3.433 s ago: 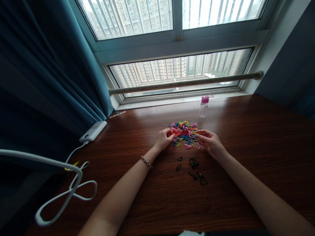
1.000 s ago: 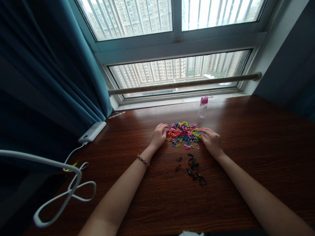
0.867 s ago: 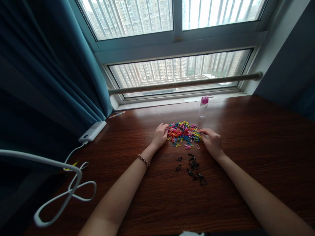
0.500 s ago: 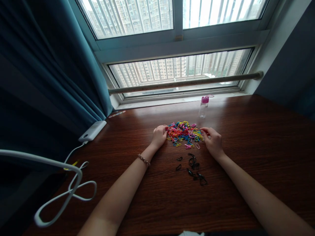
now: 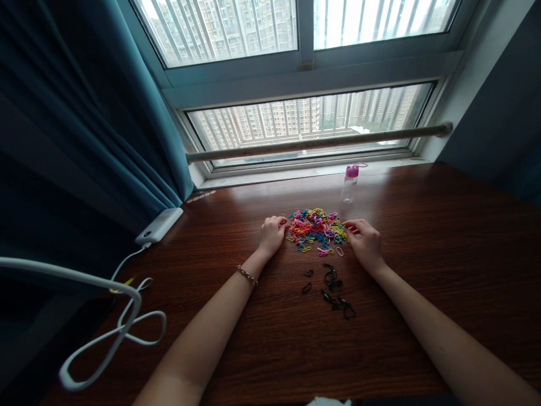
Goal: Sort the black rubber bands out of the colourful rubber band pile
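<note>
A heap of small coloured rubber bands point(image 5: 316, 230) lies on the dark wooden table point(image 5: 422, 254). My left hand point(image 5: 271, 235) rests at the heap's left edge, fingers curled and touching the bands. At the right edge sits my right hand point(image 5: 366, 242), its fingers curled and pinched together against the bands. Whether either hand holds a band is too small to tell. Several black bands point(image 5: 332, 290) lie apart, nearer to me, between my forearms. One pink band point(image 5: 339, 251) lies loose just below the heap.
A small clear bottle with a pink cap point(image 5: 349, 184) stands behind the heap near the window sill. A white power bank point(image 5: 159, 225) with a looping white cable point(image 5: 122, 332) lies at the left. A teal curtain point(image 5: 84, 113) hangs on the left.
Both hands have moved out to the sides of the coloured heap and curled their fingers in against it. The heap looks a little more gathered.
</note>
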The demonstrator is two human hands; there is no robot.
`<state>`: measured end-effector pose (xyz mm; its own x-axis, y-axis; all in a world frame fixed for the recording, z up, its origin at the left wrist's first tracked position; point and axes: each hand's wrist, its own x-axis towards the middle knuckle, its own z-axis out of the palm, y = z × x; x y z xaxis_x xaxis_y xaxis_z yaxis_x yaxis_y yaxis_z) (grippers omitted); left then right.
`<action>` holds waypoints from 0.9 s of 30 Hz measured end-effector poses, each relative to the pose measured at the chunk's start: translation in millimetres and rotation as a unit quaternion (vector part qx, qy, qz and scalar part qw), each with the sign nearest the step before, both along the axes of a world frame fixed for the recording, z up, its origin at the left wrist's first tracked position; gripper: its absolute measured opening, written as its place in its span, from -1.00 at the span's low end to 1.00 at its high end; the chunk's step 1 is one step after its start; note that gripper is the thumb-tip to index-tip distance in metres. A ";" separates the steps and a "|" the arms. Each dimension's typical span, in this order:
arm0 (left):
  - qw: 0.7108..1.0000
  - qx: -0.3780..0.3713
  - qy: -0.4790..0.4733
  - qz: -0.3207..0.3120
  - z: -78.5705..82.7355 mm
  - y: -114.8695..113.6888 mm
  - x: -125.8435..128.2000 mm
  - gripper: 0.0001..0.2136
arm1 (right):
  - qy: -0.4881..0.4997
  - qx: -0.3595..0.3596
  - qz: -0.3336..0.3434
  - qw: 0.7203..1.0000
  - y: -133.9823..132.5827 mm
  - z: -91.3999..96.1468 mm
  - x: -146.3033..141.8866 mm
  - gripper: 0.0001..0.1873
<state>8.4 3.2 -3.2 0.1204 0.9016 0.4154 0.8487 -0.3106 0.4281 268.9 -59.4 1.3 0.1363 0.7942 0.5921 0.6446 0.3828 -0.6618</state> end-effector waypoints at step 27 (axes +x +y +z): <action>0.995 0.038 -0.094 0.013 4.9 -3.7 -0.4 -0.89 | 0.001 -0.003 0.006 1.000 -0.5 0.6 -0.2 -0.76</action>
<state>8.0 -0.5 1.8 0.0122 0.8684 0.4957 0.7641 -0.3279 0.5555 268.8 -59.8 1.9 0.1287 0.7989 0.5875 0.6386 0.3865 -0.6655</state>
